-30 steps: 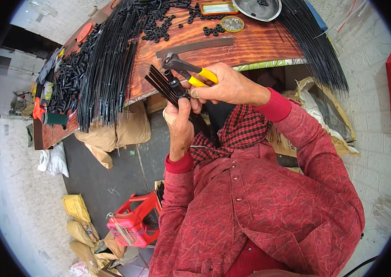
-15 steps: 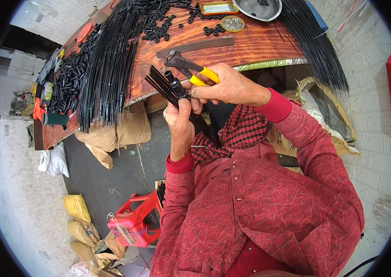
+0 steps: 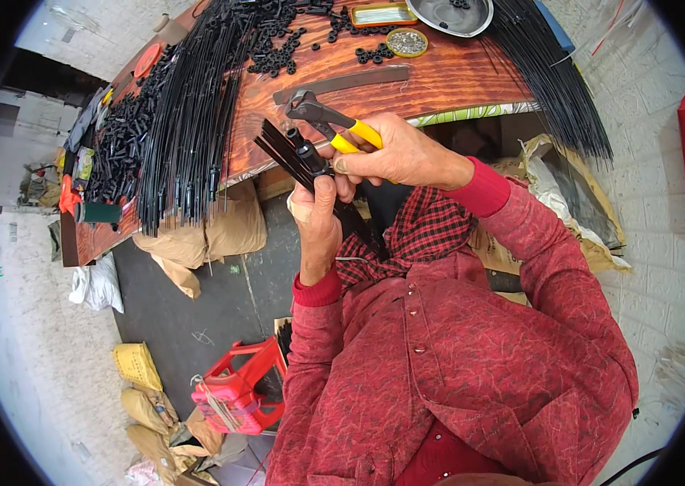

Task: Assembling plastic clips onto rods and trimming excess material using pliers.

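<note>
Nearest the body, the left hand [image 3: 320, 231] is clenched around a bundle of thin black rods [image 3: 298, 158], holding it upright-tilted in front of the chest, just off the near edge of the surface [image 3: 440, 81]. Touching it from the right, the right hand [image 3: 395, 154] grips the yellow handles of a pair of pliers [image 3: 328, 121], whose dark head points left above the bundle's top. Farther off, a long sheaf of black rods [image 3: 189, 121] lies on the wooden surface, with small black rings [image 3: 274, 44] scattered beyond.
</note>
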